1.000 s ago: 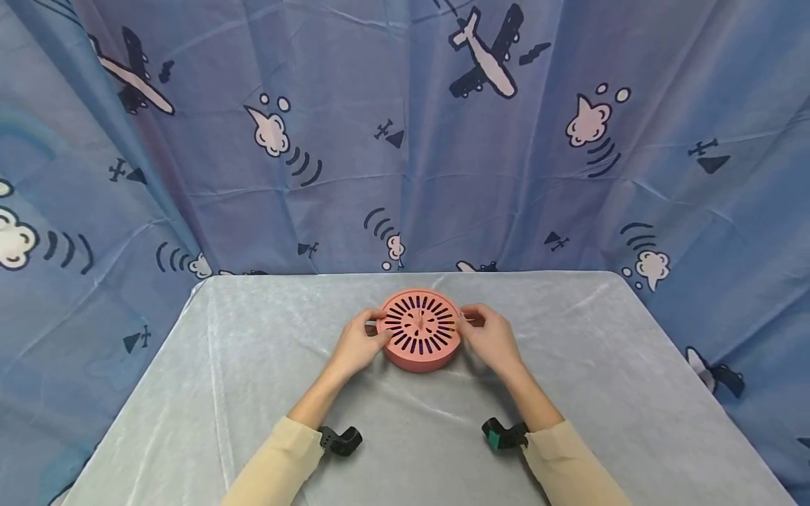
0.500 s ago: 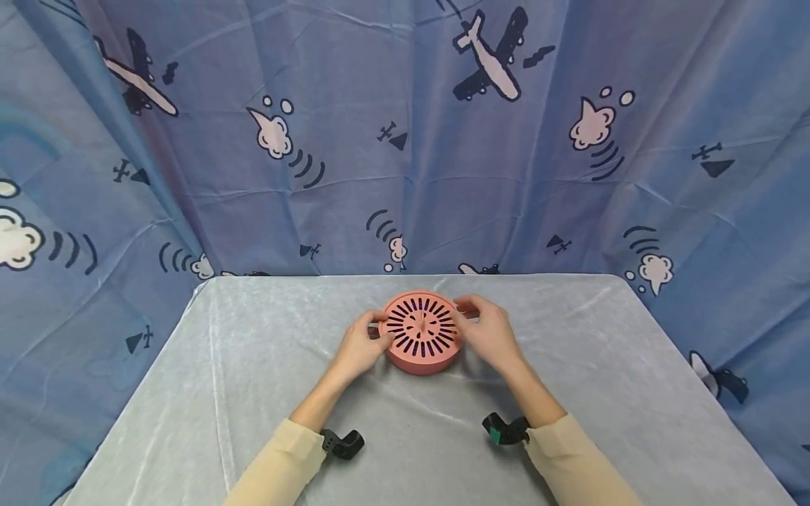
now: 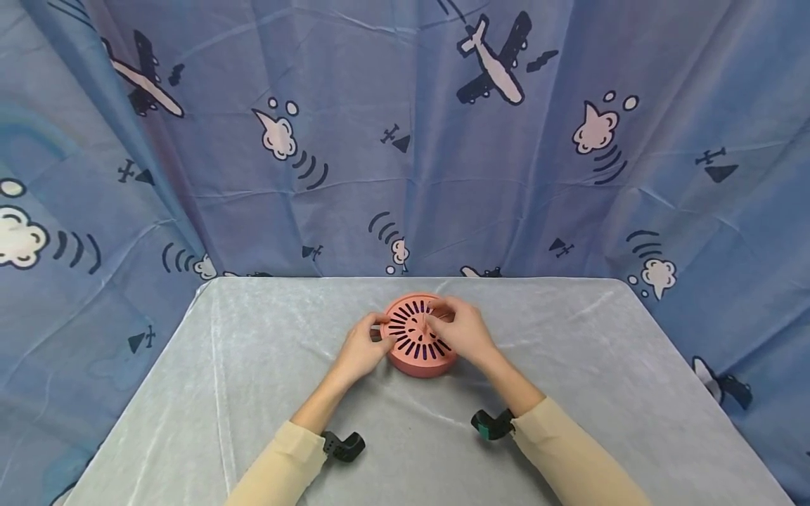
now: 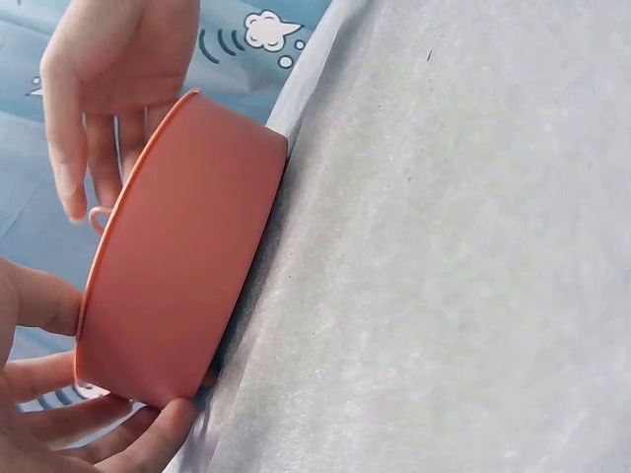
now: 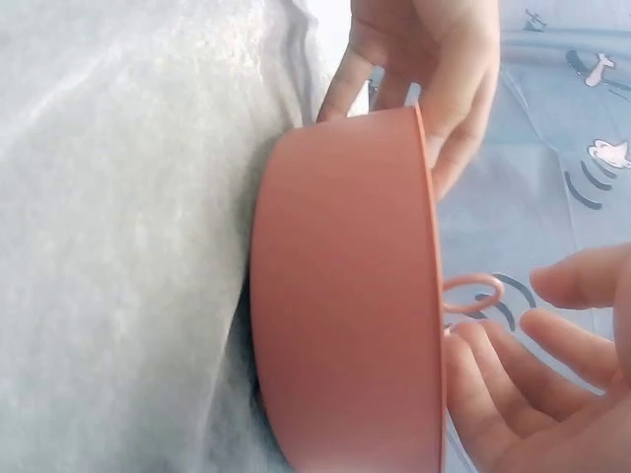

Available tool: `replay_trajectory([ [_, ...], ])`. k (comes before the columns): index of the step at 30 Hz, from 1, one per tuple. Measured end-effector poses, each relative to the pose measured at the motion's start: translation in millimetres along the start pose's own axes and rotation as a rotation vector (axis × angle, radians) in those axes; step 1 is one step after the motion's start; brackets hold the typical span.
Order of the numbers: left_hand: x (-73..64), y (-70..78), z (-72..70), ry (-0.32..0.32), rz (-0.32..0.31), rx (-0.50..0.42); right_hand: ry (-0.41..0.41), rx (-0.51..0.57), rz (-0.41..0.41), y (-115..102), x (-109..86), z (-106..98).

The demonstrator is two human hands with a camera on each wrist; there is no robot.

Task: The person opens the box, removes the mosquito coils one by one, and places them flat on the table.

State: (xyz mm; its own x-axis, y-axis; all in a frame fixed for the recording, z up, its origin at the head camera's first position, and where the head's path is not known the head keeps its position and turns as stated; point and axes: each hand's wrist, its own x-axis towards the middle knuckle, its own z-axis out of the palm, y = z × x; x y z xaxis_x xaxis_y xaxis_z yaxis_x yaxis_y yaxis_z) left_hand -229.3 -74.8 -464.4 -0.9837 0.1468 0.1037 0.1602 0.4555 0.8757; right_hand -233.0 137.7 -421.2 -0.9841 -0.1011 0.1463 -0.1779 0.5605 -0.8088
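Note:
A round coral-pink mosquito coil box (image 3: 420, 370) stands on the table, its lid (image 3: 413, 346) cut with slots and small seed-shaped holes. A small ring handle (image 5: 500, 293) sticks up from the lid's centre. My left hand (image 3: 362, 349) holds the box at its left edge, with fingers along the side and the thumb at the rim. Over the right part of the lid is my right hand (image 3: 465, 333), thumb and fingers spread close to the ring. In the right wrist view its fingertips are apart, with nothing between them.
A pale grey cloth covers the table (image 3: 291, 309). Behind it hangs a blue curtain (image 3: 342, 140) printed with planes and clouds. A black wrist camera (image 3: 344, 447) is strapped at the left sleeve and another wrist camera (image 3: 492, 426) at the right.
My right hand has left the box's right edge and moved left over the lid to the ring handle. My left hand keeps its place on the left edge.

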Motion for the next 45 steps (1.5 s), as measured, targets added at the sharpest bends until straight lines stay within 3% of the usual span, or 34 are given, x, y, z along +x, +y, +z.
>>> replay_trajectory([
  [10,-0.5,0.7,1.6,-0.005,-0.006,0.002,-0.104,0.113,0.127,-1,7.8,11],
  [19,-0.6,1.8,1.2,-0.006,-0.008,-0.021,-0.137,0.257,0.205,3,16.2,16],
  [36,-0.7,3.2,-1.2,-0.009,-0.052,-0.019,-0.160,0.130,0.143,-6,17.4,10],
  [45,-0.7,1.5,-1.9,-0.012,-0.016,-0.014,-0.164,0.087,0.106,-4,17.5,-1],
])
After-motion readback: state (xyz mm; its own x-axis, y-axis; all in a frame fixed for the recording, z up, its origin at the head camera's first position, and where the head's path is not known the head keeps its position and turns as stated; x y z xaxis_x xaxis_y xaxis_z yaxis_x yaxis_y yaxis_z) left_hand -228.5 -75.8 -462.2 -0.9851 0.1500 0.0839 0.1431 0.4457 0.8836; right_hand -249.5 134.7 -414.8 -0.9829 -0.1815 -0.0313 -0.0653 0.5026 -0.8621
